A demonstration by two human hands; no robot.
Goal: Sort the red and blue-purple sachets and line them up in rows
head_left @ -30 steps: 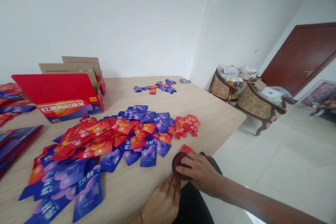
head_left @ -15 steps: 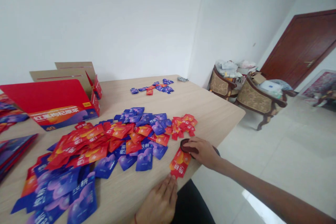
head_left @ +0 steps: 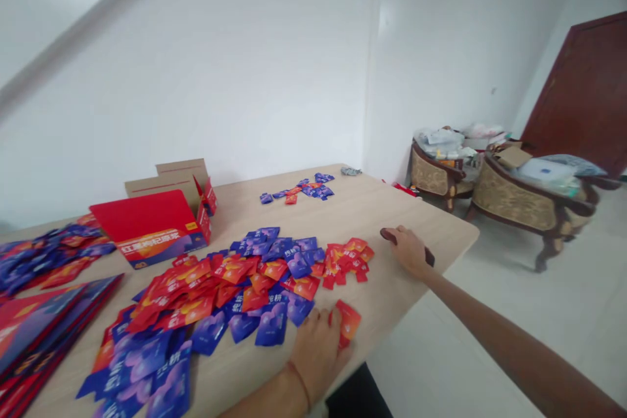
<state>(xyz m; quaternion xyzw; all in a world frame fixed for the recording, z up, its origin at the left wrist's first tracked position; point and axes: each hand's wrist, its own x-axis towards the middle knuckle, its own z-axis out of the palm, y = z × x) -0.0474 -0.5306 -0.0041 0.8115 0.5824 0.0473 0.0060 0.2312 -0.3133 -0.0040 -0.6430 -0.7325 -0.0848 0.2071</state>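
Observation:
At the near edge of the table, my left hand (head_left: 317,343) has its fingers curled at the left side of a red-and-orange sachet (head_left: 350,322), gripping it. Part of that sachet is hidden behind the fingers. Farther right, my right hand (head_left: 409,251) is closed around a long dark brown tool with rounded ends (head_left: 390,234), low over the tabletop or resting on it. Its exact kind does not show. Left of my left hand lies a heap of blue-purple sachets (head_left: 272,322) and red sachets (head_left: 196,281). A smaller group of red sachets (head_left: 345,258) lies beyond my left hand.
An open red carton (head_left: 151,212) stands at the back left. Flat printed packs (head_left: 53,326) are stacked at the left edge, with another sachet pile (head_left: 53,245) behind. Scattered sachets (head_left: 313,188) lie far back. Two loaded chairs (head_left: 529,209) stand beyond the table (head_left: 392,209).
My right hand has lifted the brown tool off the red sachet and moved right and away. My left hand has shifted up onto the sachet. The view has turned left.

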